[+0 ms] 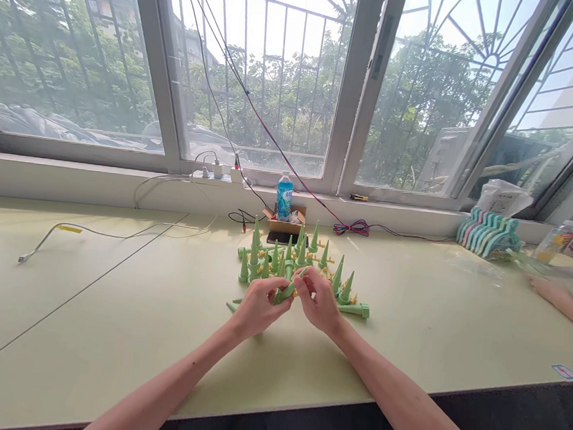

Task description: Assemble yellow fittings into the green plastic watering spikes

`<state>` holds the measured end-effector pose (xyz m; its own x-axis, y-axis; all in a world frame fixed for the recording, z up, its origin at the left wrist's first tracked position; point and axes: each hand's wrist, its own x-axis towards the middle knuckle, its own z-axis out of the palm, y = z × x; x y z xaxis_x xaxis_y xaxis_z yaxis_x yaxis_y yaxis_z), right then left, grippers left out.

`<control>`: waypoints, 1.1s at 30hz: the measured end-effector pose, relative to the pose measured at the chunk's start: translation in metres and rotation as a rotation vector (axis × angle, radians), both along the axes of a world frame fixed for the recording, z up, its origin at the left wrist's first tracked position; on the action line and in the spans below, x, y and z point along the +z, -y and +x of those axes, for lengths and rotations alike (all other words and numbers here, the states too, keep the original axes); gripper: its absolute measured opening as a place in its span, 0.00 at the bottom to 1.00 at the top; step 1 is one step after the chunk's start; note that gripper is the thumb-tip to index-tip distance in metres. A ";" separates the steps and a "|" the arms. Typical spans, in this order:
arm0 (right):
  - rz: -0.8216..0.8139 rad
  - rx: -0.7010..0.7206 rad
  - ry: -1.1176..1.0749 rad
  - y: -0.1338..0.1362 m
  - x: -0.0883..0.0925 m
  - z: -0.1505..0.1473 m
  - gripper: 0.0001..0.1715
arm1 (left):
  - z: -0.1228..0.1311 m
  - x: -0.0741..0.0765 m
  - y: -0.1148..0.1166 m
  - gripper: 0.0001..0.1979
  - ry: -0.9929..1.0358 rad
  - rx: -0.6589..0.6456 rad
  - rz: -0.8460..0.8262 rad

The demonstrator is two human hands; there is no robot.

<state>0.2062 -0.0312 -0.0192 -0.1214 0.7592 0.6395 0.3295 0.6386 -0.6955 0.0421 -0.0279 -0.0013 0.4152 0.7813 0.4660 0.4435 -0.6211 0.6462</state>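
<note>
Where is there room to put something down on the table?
There's bare table between the left hand and the cable, and another bare patch between the right hand and the other person's hand. It's crowded around both hands, with green spikes, and at the far right, by the hangers and bottle.

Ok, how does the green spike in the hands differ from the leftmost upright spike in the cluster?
The held spike is gripped in the left hand, while the leftmost upright spike stands on the table. The held spike tilts; the upright one points straight up. Fingers partly cover the held spike, whereas the upright one has none on it. Both are green.
</note>
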 end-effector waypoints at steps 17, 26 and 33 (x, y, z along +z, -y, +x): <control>0.090 -0.204 -0.047 -0.001 0.005 0.002 0.17 | -0.004 0.010 0.001 0.17 0.181 0.136 0.071; 0.099 -0.257 0.003 0.001 0.009 0.002 0.20 | 0.000 -0.004 -0.002 0.23 -0.046 0.060 0.165; 0.155 -0.325 0.029 0.000 0.008 0.004 0.21 | 0.000 -0.008 0.001 0.22 -0.181 -0.143 0.184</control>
